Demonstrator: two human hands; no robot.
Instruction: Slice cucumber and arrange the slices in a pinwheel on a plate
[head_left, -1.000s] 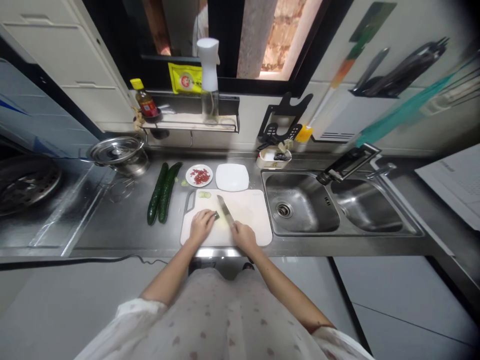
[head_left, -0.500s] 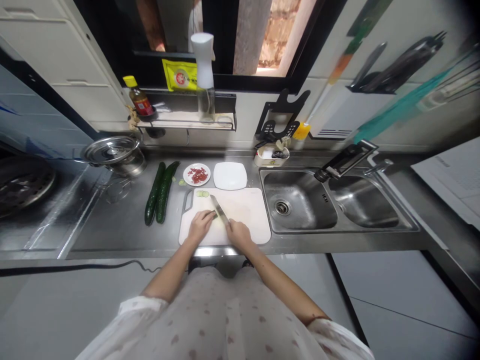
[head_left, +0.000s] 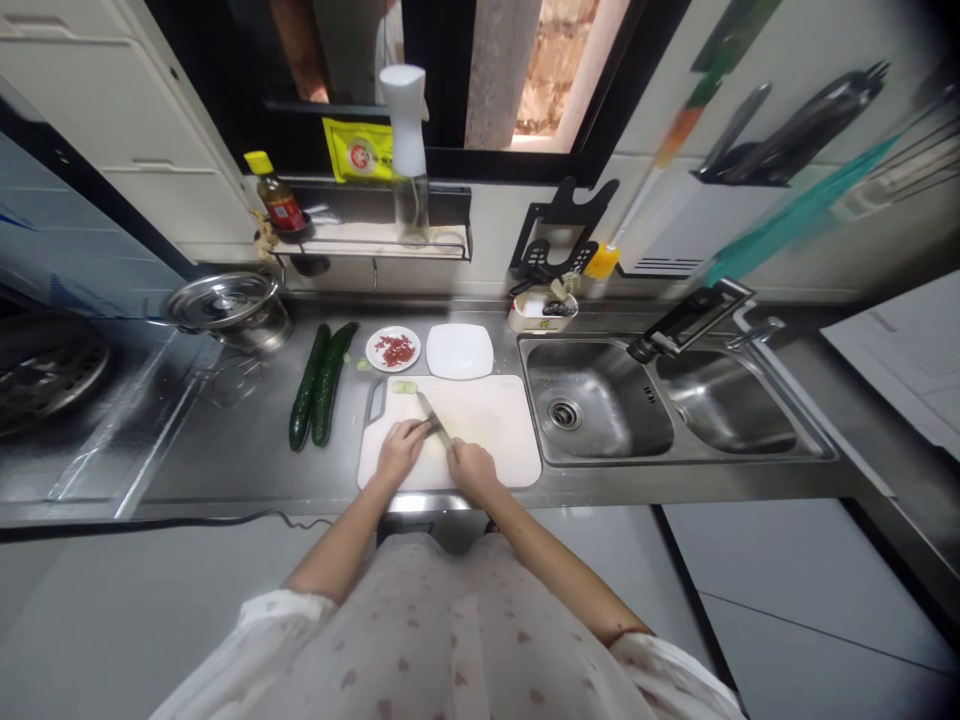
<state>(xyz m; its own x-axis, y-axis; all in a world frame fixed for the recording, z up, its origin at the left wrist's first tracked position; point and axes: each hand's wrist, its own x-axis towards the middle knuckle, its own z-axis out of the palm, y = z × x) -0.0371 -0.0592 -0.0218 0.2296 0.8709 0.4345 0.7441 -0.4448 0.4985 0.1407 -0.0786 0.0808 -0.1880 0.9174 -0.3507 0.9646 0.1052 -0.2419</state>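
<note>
My right hand grips the handle of a kitchen knife, its blade slanting away to the upper left over a white cutting board. Beside the blade, the fingers of my left hand are bent and pressed down on a small dark green cucumber piece, mostly hidden by fingers and blade. Several thin cucumber slices lie at the board's far left corner. Left of the board rest two whole cucumbers, side by side.
Behind the board stand a small plate of chopped red bits and a white square plate. A double sink lies to the right. At left is a lidded steel pot. A shelf with bottles hangs on the back wall.
The knife and my right hand have shifted slightly left, bringing the blade against my left fingertips. My left hand stays almost in place.
</note>
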